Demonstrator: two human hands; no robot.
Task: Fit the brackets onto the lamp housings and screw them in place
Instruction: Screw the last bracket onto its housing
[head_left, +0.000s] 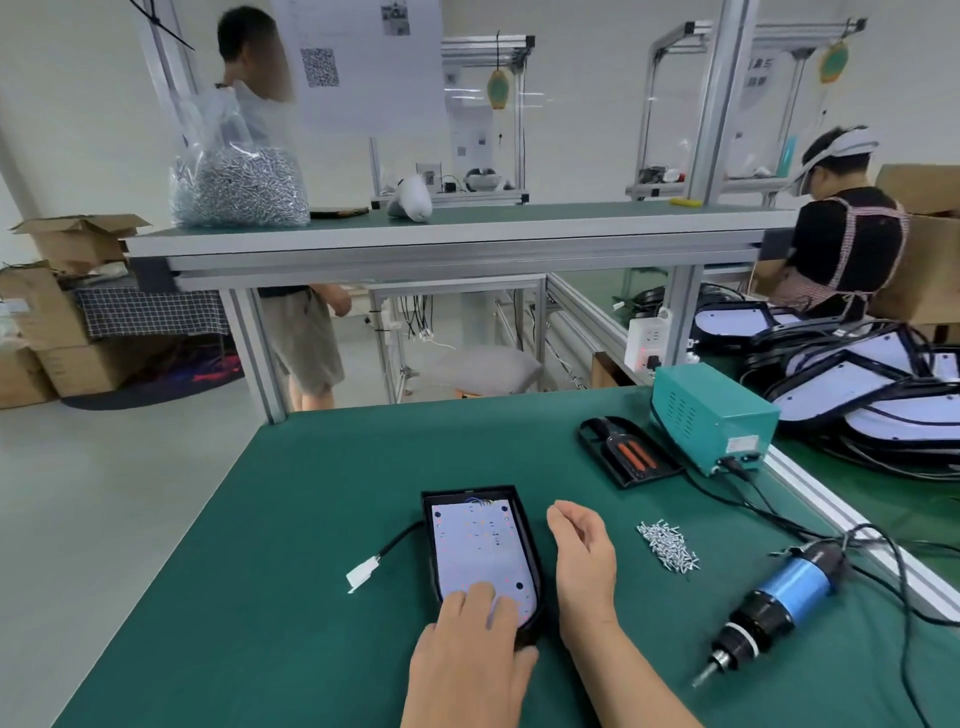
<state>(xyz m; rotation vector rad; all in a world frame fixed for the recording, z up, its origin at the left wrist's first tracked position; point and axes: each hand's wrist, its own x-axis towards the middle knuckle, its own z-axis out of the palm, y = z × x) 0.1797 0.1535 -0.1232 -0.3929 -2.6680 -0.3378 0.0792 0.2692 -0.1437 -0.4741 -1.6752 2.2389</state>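
Lying on the desk: the lamp housing (480, 545), a black shell open side up with a white LED board inside it, sits flat in the near middle of the green desk (311, 519), rounded end toward the person.
View: head camera, looking forward and down over both hands.
Left hand (467, 644): fingers straight and spread, laid on the near end of the white board, thumb by the housing's near rim; it grips nothing.
Right hand (582, 561): held edge-on just beside the housing's right wall, fingers loosely bent and holding nothing; whether it touches the wall cannot be told.
Cable (400, 540): a black lead leaves the housing's left side and ends in a white connector (363, 574) lying on the desk.
Screws: a small heap of silver screws (667, 545) lies right of the right hand, apart from it.
Screwdriver: an electric screwdriver (774, 603) with a blue band lies on its side at the near right, bit toward the person, a black cord leading off toward the teal power box (711, 415) at the desk's far right.
Black tray (628, 452): a second black piece with two orange strips on it, just beside the power box.
Neighbouring desk: a stack of housings (857, 384), black rims and white faces, piled to the right.
Shelf (519, 223) above: a clear bag (239, 182) full of silver screws.
People: a standing person (306, 332) behind the shelf; a person in a checked apron (841, 244) at the far right.
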